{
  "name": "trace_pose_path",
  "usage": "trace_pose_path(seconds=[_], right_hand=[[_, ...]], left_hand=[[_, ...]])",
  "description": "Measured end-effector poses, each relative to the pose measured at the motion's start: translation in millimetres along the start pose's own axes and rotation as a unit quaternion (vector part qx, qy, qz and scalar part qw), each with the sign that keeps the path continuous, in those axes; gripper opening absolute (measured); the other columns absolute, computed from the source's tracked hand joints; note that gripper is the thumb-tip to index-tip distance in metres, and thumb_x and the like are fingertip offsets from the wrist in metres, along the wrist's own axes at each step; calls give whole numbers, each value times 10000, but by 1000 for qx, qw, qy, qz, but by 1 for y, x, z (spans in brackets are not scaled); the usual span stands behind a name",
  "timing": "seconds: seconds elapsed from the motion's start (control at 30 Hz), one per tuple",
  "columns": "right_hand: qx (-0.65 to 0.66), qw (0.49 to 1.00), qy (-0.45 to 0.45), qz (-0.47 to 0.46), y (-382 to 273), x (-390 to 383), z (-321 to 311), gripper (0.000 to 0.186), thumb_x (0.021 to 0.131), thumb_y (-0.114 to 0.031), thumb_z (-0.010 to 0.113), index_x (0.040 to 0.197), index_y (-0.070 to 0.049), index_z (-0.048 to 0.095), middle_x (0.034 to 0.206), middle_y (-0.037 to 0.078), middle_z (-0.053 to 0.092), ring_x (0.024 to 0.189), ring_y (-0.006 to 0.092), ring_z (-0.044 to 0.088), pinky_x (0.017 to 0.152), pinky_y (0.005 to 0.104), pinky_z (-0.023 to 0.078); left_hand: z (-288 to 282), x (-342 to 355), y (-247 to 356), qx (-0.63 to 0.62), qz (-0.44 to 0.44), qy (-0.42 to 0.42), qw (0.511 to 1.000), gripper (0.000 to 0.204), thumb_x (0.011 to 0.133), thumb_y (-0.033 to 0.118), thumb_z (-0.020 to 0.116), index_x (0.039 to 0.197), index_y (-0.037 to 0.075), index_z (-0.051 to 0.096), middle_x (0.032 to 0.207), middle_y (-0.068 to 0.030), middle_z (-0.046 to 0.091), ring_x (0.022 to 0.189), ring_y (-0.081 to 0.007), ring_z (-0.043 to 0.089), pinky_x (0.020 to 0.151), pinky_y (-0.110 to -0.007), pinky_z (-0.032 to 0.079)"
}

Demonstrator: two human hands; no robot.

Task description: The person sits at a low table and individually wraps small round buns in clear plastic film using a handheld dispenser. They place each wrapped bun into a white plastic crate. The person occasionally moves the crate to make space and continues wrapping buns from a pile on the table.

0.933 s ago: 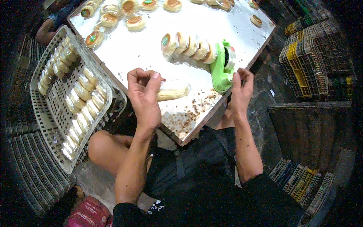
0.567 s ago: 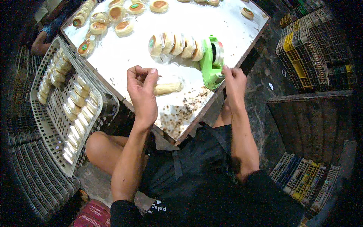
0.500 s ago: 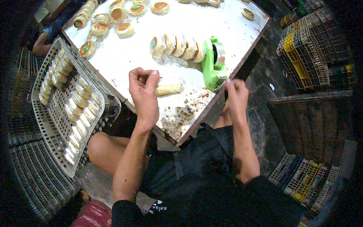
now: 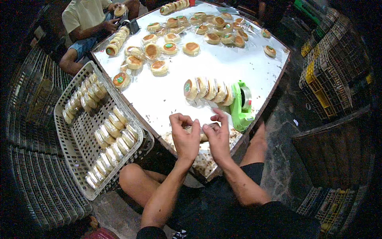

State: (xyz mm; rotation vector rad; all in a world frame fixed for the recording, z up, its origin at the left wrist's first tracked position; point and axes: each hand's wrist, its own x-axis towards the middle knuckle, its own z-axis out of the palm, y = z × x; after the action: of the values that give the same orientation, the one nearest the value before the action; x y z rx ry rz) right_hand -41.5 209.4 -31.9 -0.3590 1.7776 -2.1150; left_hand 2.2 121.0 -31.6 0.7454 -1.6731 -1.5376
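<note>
yellow-banded crates stacked right; grey trays stacked left

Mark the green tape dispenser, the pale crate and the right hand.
Green tape dispenser [image 4: 236, 108], head view: on its green side.
Pale crate [image 4: 82, 137], head view: bare perforated bottom.
Right hand [image 4: 218, 142], head view: between thumb and wrist.

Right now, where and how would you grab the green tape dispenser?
I'd pinch the near end of the green tape dispenser across its sides, from the near right. The tape roll sits in its far half; the wrapped buns and right hand are on its left.
</note>
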Motion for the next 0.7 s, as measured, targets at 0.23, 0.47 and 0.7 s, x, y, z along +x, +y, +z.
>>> trace_pose_path(seconds=[0.23, 0.47, 0.7], right_hand=[[40, 960, -217, 171, 11, 36, -16, 319, 958, -201, 541, 1222, -51, 443, 1136, 66, 534, 1009, 151, 547, 905, 279, 442], [-83, 991, -83, -65, 5, 91, -2, 329, 901, -81, 515, 1216, -9, 454, 1170, 121, 530, 1129, 194, 504, 974, 324, 408], [-306, 927, -142, -163, -14, 138, -64, 370, 890, -254, 626, 1124, 10, 517, 1103, 181, 582, 972, 277, 602, 845, 383, 475]], left_hand=[[-12, 33, -1, -199, -53, 68, 976, 296, 875, 75, 663, 1068, 3, 450, 988, -81, 557, 897, -136, 554, 826, -273, 460], [-8, 83, -16, -33, -11, 4, 999, 464, 857, 105, 661, 1246, -60, 468, 1160, -148, 591, 1069, -207, 574, 943, -344, 453], [25, 172, -114, 217, -34, -69, 973, 929, 851, 515, 593, 1452, -71, 195, 1389, -320, 395, 1292, -436, 402, 1087, -423, 327]])
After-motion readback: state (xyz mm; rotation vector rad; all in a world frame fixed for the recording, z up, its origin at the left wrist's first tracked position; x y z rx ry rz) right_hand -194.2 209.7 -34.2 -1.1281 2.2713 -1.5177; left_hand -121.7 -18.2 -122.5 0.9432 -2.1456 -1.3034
